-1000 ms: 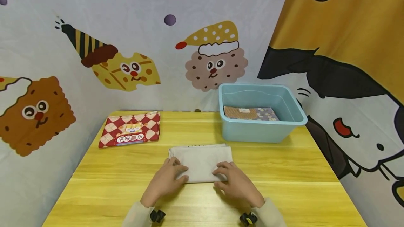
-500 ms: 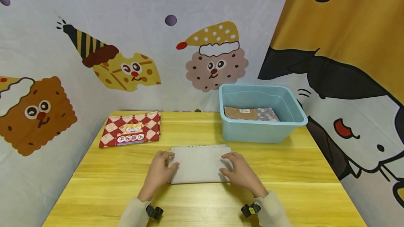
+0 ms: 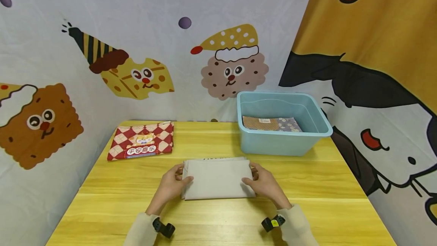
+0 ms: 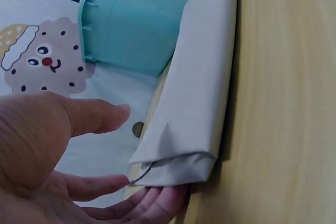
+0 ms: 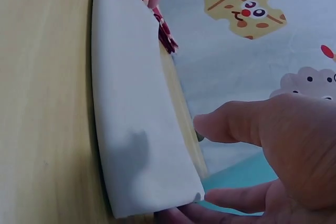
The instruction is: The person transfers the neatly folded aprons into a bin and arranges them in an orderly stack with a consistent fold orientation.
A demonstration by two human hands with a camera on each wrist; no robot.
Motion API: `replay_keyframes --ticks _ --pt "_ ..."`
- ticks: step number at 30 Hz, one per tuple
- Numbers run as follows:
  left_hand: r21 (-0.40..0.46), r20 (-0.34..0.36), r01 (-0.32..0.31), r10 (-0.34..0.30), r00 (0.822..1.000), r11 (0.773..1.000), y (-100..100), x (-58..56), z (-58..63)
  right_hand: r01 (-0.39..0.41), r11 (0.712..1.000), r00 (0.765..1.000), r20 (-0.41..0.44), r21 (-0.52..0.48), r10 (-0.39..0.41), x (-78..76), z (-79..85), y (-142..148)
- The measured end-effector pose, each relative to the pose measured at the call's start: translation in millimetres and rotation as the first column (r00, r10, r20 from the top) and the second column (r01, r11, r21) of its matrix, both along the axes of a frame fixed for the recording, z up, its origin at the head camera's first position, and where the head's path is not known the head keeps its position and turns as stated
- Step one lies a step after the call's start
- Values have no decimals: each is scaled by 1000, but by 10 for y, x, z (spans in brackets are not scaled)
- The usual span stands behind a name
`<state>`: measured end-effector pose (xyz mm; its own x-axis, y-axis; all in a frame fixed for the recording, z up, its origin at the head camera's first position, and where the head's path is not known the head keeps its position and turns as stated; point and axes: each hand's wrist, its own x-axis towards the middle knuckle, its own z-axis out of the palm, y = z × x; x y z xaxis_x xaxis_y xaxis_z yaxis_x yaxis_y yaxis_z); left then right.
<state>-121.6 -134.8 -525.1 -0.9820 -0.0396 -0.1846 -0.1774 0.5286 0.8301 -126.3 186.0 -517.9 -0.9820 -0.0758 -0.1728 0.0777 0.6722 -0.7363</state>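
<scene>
A folded off-white cloth (image 3: pixel 218 181) lies flat on the wooden table, with a strip of dark print along its back edge. My left hand (image 3: pixel 170 186) is at its left end. In the left wrist view the lower fingers (image 4: pixel 163 203) reach under that end while the thumb (image 4: pixel 100 116) stays raised above. My right hand (image 3: pixel 267 186) is at the opposite end. The right wrist view has its lower fingertips partly hidden beneath the cloth edge, and the thumb (image 5: pixel 226 121) apart from the fabric.
At the back right stands a light-blue plastic bin (image 3: pixel 276 143) holding a brown and floral folded cloth (image 3: pixel 261 123). A red-and-cream checkered folded cloth (image 3: pixel 141 139) lies at the back left. Behind the table (image 3: pixel 211 223) hangs a cartoon-print curtain (image 3: pixel 184 71).
Both hands have moved outward from the top of the off-white cloth to its left and right ends, fingers now at the side edges. Bin and checkered cloth stay put.
</scene>
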Motion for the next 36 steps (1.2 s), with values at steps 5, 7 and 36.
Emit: replay_keyframes --ticks 5,7,36 --pt "-52 7 35 -35 999 998 53 1 10 -5 999 1000 7 34 4 -8 8 -34" --pt "-81 -5 49 -49 999 996 68 8 13 -3 999 1000 11 33 3 -6 13 -41" --pt "0 210 -7 7 978 1000 31 -44 40 99 963 977 210 -251 -46 -36 -104 18"
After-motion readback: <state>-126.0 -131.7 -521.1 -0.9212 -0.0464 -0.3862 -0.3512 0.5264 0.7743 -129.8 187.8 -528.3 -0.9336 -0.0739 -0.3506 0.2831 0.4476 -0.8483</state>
